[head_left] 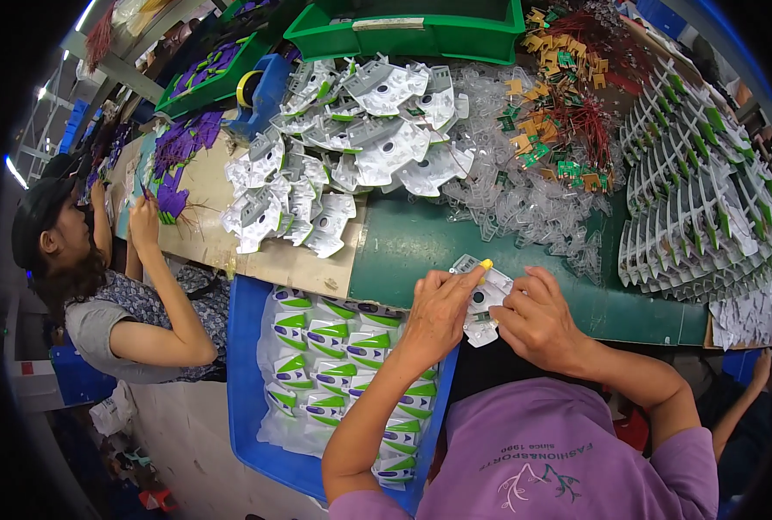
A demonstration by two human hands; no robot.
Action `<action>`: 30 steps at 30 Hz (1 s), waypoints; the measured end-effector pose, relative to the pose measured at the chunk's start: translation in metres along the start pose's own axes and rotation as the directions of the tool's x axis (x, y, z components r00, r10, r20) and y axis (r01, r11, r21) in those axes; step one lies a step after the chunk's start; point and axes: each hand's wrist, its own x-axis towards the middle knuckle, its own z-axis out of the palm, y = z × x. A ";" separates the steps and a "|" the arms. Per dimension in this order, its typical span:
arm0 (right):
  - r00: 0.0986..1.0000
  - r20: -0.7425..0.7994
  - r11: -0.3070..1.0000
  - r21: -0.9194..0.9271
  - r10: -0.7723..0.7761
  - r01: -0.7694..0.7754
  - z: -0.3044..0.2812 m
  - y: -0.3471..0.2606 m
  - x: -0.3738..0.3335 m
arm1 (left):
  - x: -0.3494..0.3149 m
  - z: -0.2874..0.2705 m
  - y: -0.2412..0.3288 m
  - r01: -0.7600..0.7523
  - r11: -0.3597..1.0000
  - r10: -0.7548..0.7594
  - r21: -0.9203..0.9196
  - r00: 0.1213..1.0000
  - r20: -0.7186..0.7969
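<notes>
A white moulded plastic shell (485,297), with a grey patch and a dark round spot, lies between my hands at the near edge of the green table. My left hand (438,314) is closed on its left side. The index finger, with a yellow cover (487,264) on its tip, stretches over the top of the shell. At the right edge my right hand (540,316) is closed, thumb and fingers pinched against the shell. Whether a small part sits in that pinch is hidden.
White shells (386,147) lie heaped ahead, beside clear plastic pieces (525,204) and orange-green circuit pieces (568,104) with red wires. Stacked shells (689,191) stand right. A blue crate (252,381) holds green-white units (330,373). A co-worker (135,303) sits left.
</notes>
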 end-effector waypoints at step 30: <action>0.661 -0.645 0.920 0.204 0.383 -0.334 -0.168 0.000 -0.067 | 0.026 0.009 -0.005 0.139 0.939 -0.196 -0.314 0.968 -0.156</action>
